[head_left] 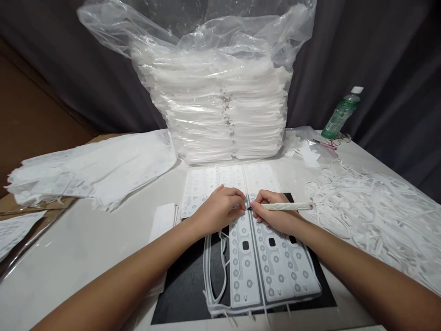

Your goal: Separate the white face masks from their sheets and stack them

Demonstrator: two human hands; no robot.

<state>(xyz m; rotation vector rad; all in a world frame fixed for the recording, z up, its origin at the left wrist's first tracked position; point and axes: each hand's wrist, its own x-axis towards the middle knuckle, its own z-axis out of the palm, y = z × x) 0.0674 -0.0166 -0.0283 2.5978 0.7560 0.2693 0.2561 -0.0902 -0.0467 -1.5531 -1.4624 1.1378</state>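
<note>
My right hand grips a slim, white-wrapped, pen-like tool. Its dark tip points left, just above a white printed panel with grey circles and black squares. Close to that tip, my left hand has its thumb and fingers pinched together over the panel; anything between them is too small to make out. Several such panels lie side by side and layered, with grey strips between them. White straps loop out at the left edge. Beneath everything is a black mat.
A big clear bag of stacked white sheets stands at the back. More white printed sheets lie left. At right are a heap of white strips, a green bottle and a pink-handled tool.
</note>
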